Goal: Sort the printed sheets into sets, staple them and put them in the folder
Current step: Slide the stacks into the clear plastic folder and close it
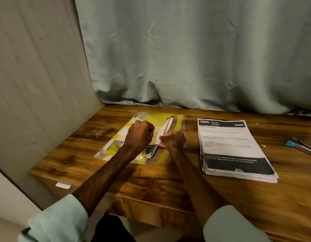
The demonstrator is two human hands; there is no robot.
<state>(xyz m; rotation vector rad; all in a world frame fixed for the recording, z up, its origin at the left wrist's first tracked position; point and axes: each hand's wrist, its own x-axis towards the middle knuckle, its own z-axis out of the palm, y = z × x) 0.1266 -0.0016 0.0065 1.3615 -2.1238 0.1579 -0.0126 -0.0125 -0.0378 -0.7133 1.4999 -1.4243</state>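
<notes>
Head view: folder (158, 117) lay on worktop (151, 180), a set (150, 150) partly inside it. Right hand (174, 141) fingers pinched the set's edge. Left hand (139, 135) fingers curled over folder; hold unclear. Stack (229, 145) right of folder; stapler (301, 147) far right.

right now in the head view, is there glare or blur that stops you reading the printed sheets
Head view: dim, warm light; the big heading on the stack of printed sheets reads, the small text is soft. Head view: the glossy folder shows only mild sheen. Head view: the wide angle leans the left wall; the stapler is cut off at the right.
</notes>
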